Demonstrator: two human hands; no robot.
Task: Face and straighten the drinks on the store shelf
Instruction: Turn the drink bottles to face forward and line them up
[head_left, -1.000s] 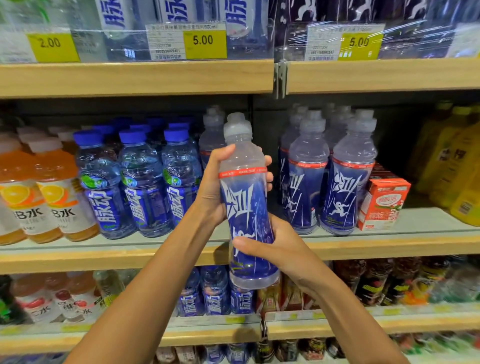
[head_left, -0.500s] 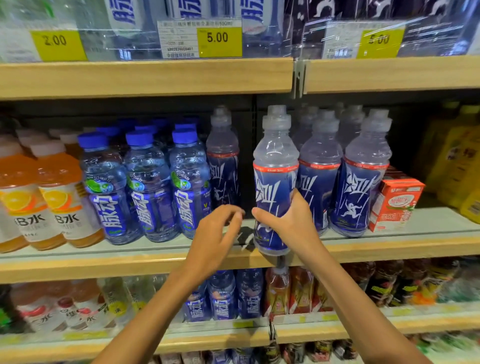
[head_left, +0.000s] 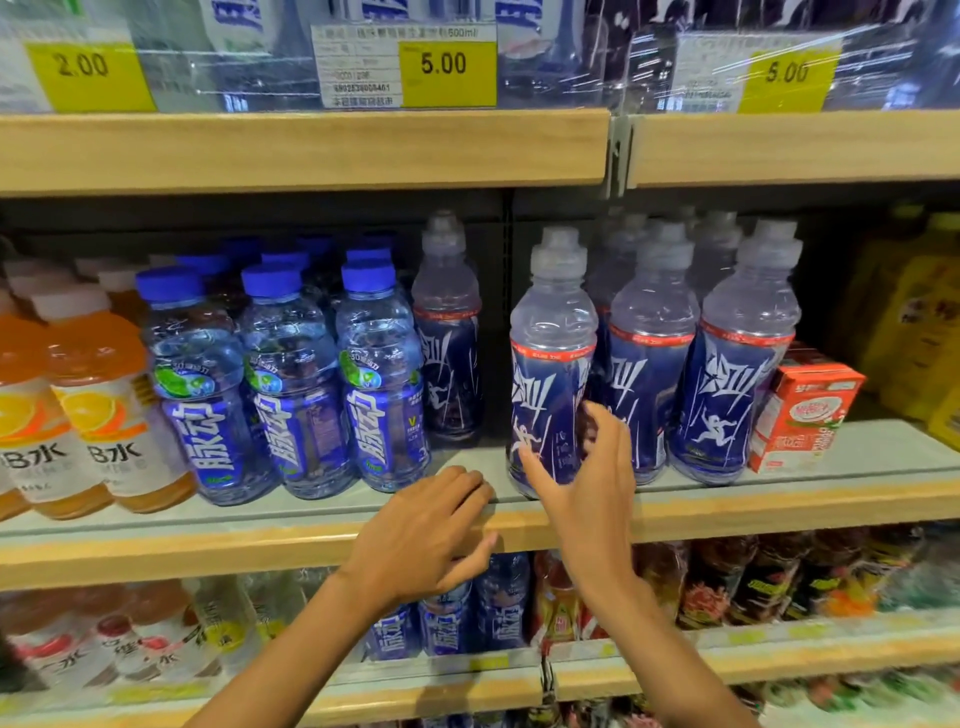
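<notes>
Bottle (head_left: 553, 364) with the blue label stands upright at the front lip of the shelf (head_left: 779, 501), with a gap at its 9 o'clock. The right grip (head_left: 587, 478) is released, fingers loose by the label, and the left grip (head_left: 415, 530) rests empty on the shelf edge. This facing looks done; next, I judge, the set-back bottle (head_left: 447, 332) at 10 o'clock needs drawing forward.

Head cam, close, looks fwd-down at shelf (head_left: 218, 553).

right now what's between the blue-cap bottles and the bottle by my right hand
Head view: bare shelf, a sports bottle set back, left hand at front.
</notes>
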